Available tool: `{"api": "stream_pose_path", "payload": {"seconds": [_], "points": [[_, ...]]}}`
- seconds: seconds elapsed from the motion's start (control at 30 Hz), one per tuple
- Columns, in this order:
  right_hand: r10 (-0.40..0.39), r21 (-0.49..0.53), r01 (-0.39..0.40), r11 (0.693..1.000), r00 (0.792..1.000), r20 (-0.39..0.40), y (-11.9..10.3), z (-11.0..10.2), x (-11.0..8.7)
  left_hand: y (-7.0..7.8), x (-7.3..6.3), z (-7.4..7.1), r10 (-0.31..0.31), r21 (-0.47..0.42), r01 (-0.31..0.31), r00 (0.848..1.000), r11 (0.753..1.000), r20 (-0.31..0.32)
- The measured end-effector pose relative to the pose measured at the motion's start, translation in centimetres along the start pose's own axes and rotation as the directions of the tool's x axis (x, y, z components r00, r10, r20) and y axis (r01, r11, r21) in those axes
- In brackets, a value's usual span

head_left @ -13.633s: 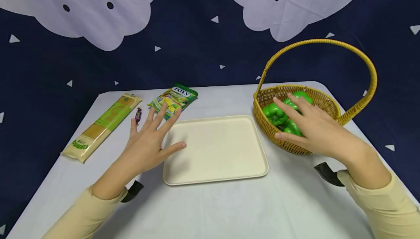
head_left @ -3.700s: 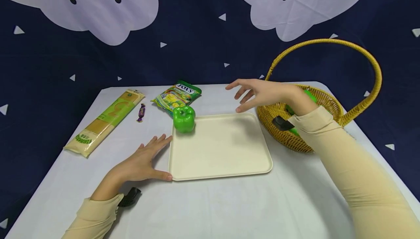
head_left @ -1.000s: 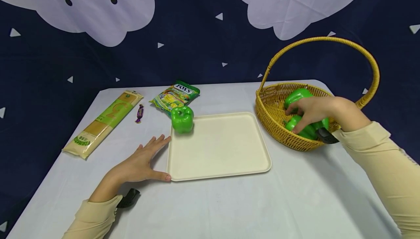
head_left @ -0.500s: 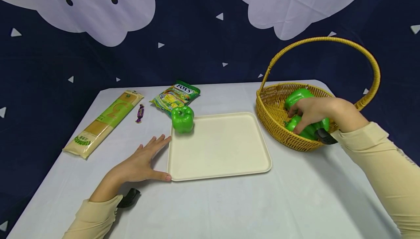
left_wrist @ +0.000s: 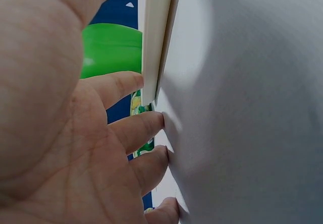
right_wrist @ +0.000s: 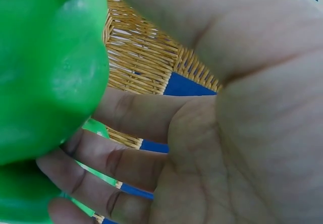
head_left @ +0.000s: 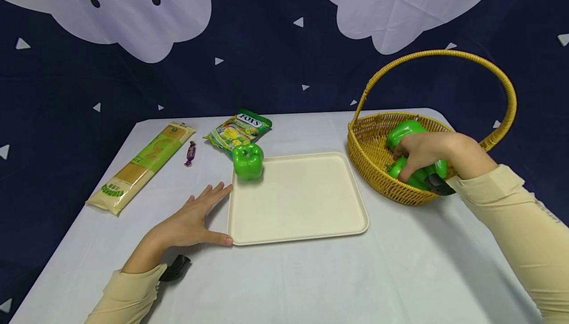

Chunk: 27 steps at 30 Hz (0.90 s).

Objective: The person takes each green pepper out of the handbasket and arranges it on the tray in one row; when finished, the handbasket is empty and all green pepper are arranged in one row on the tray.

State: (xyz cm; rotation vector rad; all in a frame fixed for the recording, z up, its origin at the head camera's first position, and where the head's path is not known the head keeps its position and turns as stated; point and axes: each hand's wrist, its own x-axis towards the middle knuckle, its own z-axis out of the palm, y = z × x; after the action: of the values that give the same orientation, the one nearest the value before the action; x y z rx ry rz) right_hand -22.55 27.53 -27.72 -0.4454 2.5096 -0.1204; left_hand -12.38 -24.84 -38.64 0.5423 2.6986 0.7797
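Observation:
My left hand point(head_left: 184, 222) rests at the left edge of the cream tray point(head_left: 298, 200), fingers spread, thumb at its near corner. In the left wrist view its fingertips meet the tray's rim point(left_wrist: 156, 32) and the tablecloth. One green bell pepper point(head_left: 248, 162) stands in the tray's far left corner. Inside the wicker basket point(head_left: 378, 178), my right hand point(head_left: 428, 151) grips another green bell pepper point(head_left: 418, 178), thumb on the near side and fingers on the far side. The right wrist view shows this bell pepper point(right_wrist: 50, 72) close up, with part of the fingers hidden behind it.
Another green bell pepper point(head_left: 404, 134) lies at the basket's far side, under its tall arched handle point(head_left: 507, 92). Left of the tray lie a bag of Fox's sweets point(head_left: 237, 129), a purple wrapped candy point(head_left: 190, 153) and a long noodle packet point(head_left: 142, 166).
Since the earliest frame, one bell pepper has gone from basket to tray and my left hand has come down to the tray's edge. My right hand has returned into the basket, onto another pepper.

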Motion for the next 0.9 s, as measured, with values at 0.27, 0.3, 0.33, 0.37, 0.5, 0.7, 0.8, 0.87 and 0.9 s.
{"api": "stream_pose_path", "payload": {"seconds": [0.27,0.3,0.33,0.37,0.5,0.7,0.8,0.87,0.9], "points": [[-0.001,0.005,0.001,1.0,1.0,0.02,-0.1,-0.1,0.0,-0.1,-0.1,0.0,0.003,-0.009,-0.003,1.0,1.0,0.001],[-0.001,0.008,0.001,1.0,1.0,0.02,-0.1,-0.1,-0.1,-0.2,-0.1,0.0,0.002,-0.01,-0.002,1.0,1.0,0.003],[-0.003,0.013,0.002,1.0,1.0,0.019,0.0,-0.1,-0.1,-0.3,-0.1,0.0,0.001,-0.011,-0.001,1.0,1.0,0.004],[-0.006,0.018,0.005,1.0,1.0,0.016,0.1,-0.1,-0.1,-0.4,-0.1,0.0,-0.001,-0.011,0.001,1.0,1.0,0.004],[-0.014,0.034,0.015,0.999,1.0,-0.018,0.3,-0.1,-0.3,-0.5,0.0,0.1,-0.001,-0.007,0.001,1.0,1.0,0.004],[-0.036,0.05,0.039,0.998,0.997,-0.063,0.5,-0.5,-0.7,-0.3,-0.1,0.1,0.006,-0.006,-0.006,1.0,1.0,-0.003],[-0.036,0.063,0.041,0.997,0.996,-0.085,0.7,-0.8,-0.9,-0.3,-0.1,0.1,0.008,-0.005,-0.008,1.0,1.0,-0.002],[-0.035,0.06,0.042,0.997,0.993,-0.11,0.8,-1.0,-1.1,-0.2,-0.1,0.1,0.006,-0.006,-0.006,1.0,1.0,-0.001],[-0.037,0.057,0.044,0.997,0.992,-0.125,0.8,-1.2,-1.2,-0.2,-0.1,0.1,0.006,-0.007,-0.006,1.0,1.0,-0.001]]}}
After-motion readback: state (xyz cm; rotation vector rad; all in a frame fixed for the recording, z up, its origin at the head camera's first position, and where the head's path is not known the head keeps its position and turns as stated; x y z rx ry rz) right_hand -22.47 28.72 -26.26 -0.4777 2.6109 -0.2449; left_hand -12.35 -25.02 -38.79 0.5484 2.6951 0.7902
